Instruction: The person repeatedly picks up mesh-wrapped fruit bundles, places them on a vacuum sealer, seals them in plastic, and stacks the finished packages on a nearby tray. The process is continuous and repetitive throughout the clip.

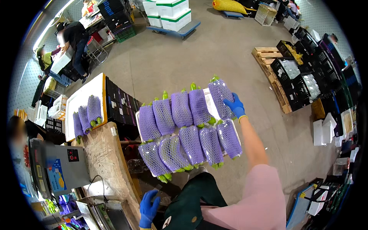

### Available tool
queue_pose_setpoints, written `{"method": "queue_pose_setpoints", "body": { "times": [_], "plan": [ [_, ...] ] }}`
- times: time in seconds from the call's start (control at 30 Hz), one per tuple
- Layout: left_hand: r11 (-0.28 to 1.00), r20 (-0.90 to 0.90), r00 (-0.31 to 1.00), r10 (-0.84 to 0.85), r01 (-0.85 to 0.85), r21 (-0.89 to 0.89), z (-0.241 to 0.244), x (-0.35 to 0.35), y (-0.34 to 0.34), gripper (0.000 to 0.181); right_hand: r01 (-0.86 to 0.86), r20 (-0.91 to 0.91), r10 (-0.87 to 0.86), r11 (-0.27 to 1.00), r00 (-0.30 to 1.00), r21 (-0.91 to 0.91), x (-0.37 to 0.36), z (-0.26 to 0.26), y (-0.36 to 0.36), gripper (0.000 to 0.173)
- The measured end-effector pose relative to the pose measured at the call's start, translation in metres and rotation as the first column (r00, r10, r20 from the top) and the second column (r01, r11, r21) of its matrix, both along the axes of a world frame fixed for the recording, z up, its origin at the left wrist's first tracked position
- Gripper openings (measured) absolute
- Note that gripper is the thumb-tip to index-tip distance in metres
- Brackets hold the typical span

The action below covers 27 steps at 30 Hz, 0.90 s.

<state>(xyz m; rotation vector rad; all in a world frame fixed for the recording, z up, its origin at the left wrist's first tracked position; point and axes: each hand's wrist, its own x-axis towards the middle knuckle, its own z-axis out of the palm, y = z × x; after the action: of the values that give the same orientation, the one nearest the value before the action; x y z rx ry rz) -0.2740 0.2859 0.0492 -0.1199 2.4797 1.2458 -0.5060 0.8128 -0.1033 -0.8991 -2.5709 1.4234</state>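
My right hand [237, 105], in a blue glove, grips the side of a pack of long green vegetables [220, 97] in a purple foam net sleeve and clear film. This pack is at the far right corner of a white box [210, 101]. Two rows of similar netted packs [181, 109] lie across the box, and green ends poke out of the sleeves. My left hand [149, 209], gloved in blue too, hangs low beside the wooden bench with nothing in it and its fingers apart. The packs hide most of the box.
To the left is a wooden bench [106, 161] with a grey machine [67, 164]. Netted packs [87, 115] rest on a white lid [83, 100] beside stacked black crates [120, 97]. A wooden pallet [270, 63] with crates stands right; a blue trolley [184, 31] carries foam boxes. People [74, 40] work at upper left.
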Motion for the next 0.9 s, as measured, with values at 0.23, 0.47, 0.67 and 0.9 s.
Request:
{"method": "queue_pose_setpoints", "body": {
  "times": [0.23,0.47,0.67,0.9],
  "plan": [
    [0.986,0.073,0.984,0.166,-0.164,-0.022,-0.012,0.027,-0.002,0.029,-0.158,0.426,0.056,0.966,0.903,0.207,-0.063,-0.087,0.016,0.086],
    [0.976,0.222,0.963,0.154,-0.112,-0.187,-0.007,0.025,0.019,0.038,-0.235,0.154,0.212,0.96,0.965,0.154,-0.143,-0.121,-0.111,0.086],
    [0.976,-0.144,0.978,0.153,-0.173,-0.134,0.009,0.067,0.011,0.027,-0.449,0.018,0.449,0.893,0.893,0.04,-0.139,-0.023,-0.171,0.099],
    [0.89,-0.26,0.857,0.445,-0.456,0.023,-0.011,0.117,-0.029,0.03,-0.668,-0.377,0.625,0.744,0.683,0.024,0.006,0.118,-0.349,0.101]
  ]
}}
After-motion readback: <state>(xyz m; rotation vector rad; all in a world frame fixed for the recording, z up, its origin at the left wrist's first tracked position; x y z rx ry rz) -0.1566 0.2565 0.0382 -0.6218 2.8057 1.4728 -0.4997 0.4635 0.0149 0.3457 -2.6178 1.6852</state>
